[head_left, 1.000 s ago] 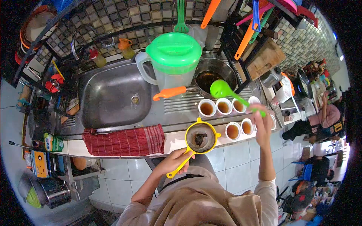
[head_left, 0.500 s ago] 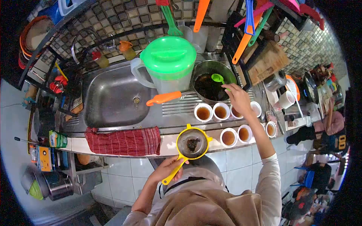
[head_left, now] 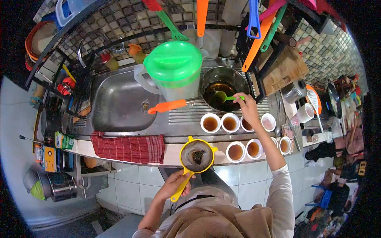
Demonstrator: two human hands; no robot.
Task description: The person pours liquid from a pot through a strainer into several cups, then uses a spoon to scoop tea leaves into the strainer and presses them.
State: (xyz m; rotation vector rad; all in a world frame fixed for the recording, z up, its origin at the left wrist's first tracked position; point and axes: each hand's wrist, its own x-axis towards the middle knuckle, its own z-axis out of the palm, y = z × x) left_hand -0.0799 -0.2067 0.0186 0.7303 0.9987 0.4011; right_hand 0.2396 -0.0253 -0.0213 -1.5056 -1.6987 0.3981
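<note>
Dipped lower since the earlier frame: green ladle [head_left: 223, 96], bowl now down in the dark liquid of the steel pot [head_left: 223, 88] behind the cups [head_left: 230, 123]. Right arm stretched forward over the cups, right hand [head_left: 247, 108] closed on the ladle's handle. Left hand [head_left: 174, 185] near the body, gripping the yellow strainer [head_left: 197, 156] (dark leaves inside) at the counter's edge.

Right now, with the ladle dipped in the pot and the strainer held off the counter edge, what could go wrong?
1. The green ladle in the right hand sits in the pot; carrying it out may drip tea between the filled cups.
2. The yellow strainer in the left hand hangs past the counter edge, so wet leaves could fall floorward.
</note>
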